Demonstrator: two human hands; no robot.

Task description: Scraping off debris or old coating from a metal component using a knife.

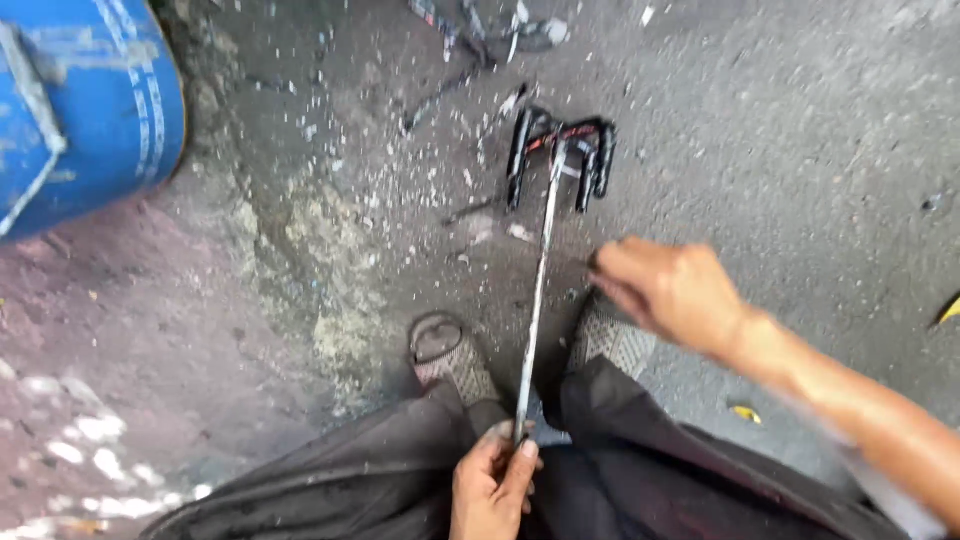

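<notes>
A long thin metal rod (541, 270) runs from near my lap out to a black forked part (560, 157) lying on the dark ground. My left hand (492, 485) grips the near end of the rod between my knees. Out to the right of the rod, my right hand (672, 293) hovers with fingers curled loosely; it looks blurred and holds nothing that I can see. Both my sandalled feet, the left foot (452, 358) and the right foot (612, 338), rest either side of the rod.
A blue drum (85, 105) stands at the top left. Scraps of wire and metal bits (480, 45) litter the ground beyond the forked part. Pale debris speckles the rough, stained patch (300, 230) left of the rod.
</notes>
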